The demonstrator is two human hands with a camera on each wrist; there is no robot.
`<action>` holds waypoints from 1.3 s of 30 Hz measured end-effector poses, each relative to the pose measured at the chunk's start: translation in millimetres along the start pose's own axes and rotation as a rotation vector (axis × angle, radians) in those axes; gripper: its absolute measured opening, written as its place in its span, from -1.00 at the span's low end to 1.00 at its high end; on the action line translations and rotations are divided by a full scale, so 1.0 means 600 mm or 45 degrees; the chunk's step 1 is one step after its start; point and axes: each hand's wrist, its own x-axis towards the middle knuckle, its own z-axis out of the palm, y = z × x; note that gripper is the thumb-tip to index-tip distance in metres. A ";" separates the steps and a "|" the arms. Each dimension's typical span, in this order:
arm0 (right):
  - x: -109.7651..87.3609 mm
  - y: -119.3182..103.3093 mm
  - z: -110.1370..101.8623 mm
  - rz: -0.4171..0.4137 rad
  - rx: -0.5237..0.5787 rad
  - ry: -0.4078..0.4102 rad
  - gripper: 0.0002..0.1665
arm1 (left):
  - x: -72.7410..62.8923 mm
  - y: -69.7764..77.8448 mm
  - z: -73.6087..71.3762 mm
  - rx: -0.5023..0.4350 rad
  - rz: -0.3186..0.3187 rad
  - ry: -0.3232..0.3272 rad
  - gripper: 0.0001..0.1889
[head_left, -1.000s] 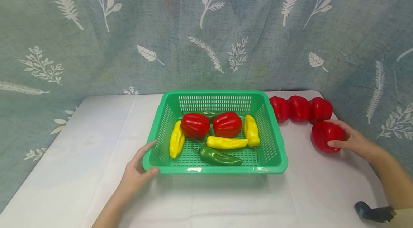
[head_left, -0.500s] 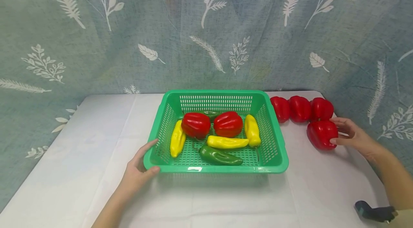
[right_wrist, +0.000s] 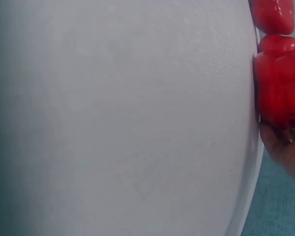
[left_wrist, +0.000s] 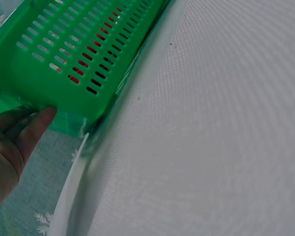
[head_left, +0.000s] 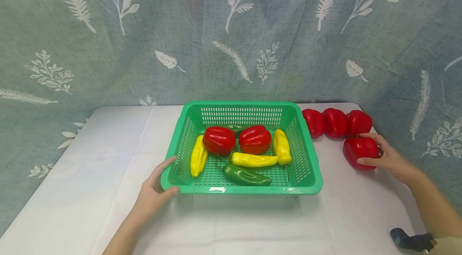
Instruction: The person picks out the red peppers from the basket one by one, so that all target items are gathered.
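Holds red pepper (head_left: 359,151), right of frame, in right hand (head_left: 391,160), nudged slightly left, now squarer beneath pepper row (head_left: 335,122); rests spread left hand (head_left: 153,193) on green basket (head_left: 252,190), centre.

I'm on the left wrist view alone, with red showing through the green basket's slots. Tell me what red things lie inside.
Observer: The head view shows two red peppers inside the basket.
Operator: Now report what the other hand is doing.
Observer: The right hand grips another red pepper, over to the right of the basket.
Operator: Tell me what sits just beyond that one.
Observer: A row of three more red peppers, near the far edge of the table.
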 end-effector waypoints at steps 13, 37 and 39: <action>-0.008 0.020 -0.016 0.067 -0.004 0.072 -0.02 | -0.002 -0.001 0.001 -0.030 0.010 0.005 -0.24; -0.006 -0.066 -0.046 -0.073 -0.084 0.203 -0.05 | -0.003 0.001 0.001 -0.005 0.023 0.000 -0.23; -0.004 -0.077 -0.047 -0.094 -0.080 0.185 -0.05 | -0.002 0.001 0.001 -0.011 0.029 -0.004 -0.23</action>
